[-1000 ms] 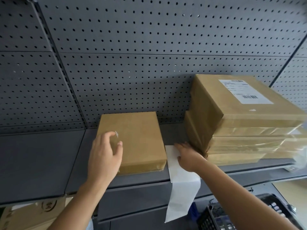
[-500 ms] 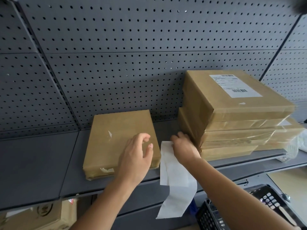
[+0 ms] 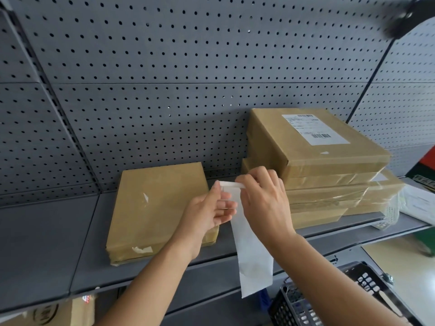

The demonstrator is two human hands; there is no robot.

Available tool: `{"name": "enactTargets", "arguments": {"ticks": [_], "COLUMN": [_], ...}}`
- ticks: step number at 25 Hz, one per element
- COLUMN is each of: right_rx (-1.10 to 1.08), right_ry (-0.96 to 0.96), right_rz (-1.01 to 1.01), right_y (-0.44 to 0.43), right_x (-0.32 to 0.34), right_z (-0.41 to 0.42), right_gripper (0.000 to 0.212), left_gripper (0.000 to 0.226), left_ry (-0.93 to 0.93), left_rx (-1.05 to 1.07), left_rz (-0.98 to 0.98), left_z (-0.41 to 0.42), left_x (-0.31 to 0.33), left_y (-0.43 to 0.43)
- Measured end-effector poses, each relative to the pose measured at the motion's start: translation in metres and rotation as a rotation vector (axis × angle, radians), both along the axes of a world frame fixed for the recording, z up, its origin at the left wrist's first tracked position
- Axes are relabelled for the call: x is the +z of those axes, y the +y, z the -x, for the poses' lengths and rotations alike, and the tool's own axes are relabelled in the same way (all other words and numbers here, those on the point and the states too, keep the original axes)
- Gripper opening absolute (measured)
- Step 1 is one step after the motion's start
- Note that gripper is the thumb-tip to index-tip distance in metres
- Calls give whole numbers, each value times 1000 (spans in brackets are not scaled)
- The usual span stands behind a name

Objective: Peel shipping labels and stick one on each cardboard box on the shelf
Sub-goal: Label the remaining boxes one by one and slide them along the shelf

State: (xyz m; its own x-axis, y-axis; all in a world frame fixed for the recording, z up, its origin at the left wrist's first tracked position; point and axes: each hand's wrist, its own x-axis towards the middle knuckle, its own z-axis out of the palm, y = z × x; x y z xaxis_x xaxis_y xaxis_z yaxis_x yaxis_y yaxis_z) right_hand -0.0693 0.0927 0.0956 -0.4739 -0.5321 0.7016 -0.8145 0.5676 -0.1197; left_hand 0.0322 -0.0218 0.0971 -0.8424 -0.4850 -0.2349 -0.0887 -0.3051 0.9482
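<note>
Label strip: the long white paper label strip (image 3: 249,241) is held up in front of the grey metal shelf (image 3: 47,243), its tail hanging free below the shelf edge so the top end can be worked.
Left hand (image 3: 209,212): fingers loosely curled, thumb and forefinger pinching the strip's upper left corner.
Right hand (image 3: 263,203): fingers closed on the folded-over top edge, apparently starting a peel.
Bare box: the flat brown cardboard box (image 3: 160,208) lies just left of the hands, unlabelled, within easy reach.
Stack: the 3 or so stacked brown boxes (image 3: 317,175) sit to the right; the top 1 already carries a white barcode label (image 3: 313,129).

grey pegboard wall (image 3: 188,55), grey metal shelf (image 3: 47,243)
</note>
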Motion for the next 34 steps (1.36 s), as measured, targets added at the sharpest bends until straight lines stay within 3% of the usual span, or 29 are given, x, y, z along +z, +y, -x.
{"name": "enactTargets", "arguments": {"ticks": [3,5,8,12,15,21,28,34], "right_rx": [39,52,102,171,182,246,247,233], "right_ry": [21,27,-19,-144,-102,-78,-157,-127], "right_rz": [36,40,-24,-78,-48,-154,-137,-132], "right_y": [17,25,35,45,39,26,24,22], "right_x": [-2,-4,-8,-6,-2,-2,-3,-3], "right_z": [-11,-13,-11,-12,-5,10,18,23], "right_gripper": [32,31,32,33,27,30,31,31], "left_gripper": [57,41,20,20,17,23,28,43], "left_ry": [103,135,141,133,99,103,210,227], "left_rx": [-21,8,17,21,24,-20,-177,-97], "left_rz": [-143,-142,-73,101,186,118,76,121], "left_z": [3,3,3,5,7,9,7,12], "left_x": [4,4,3,0,-2,-4,-4,-5], "left_y": [-1,-3,-3,-1,-2,-6,-12,-11]}}
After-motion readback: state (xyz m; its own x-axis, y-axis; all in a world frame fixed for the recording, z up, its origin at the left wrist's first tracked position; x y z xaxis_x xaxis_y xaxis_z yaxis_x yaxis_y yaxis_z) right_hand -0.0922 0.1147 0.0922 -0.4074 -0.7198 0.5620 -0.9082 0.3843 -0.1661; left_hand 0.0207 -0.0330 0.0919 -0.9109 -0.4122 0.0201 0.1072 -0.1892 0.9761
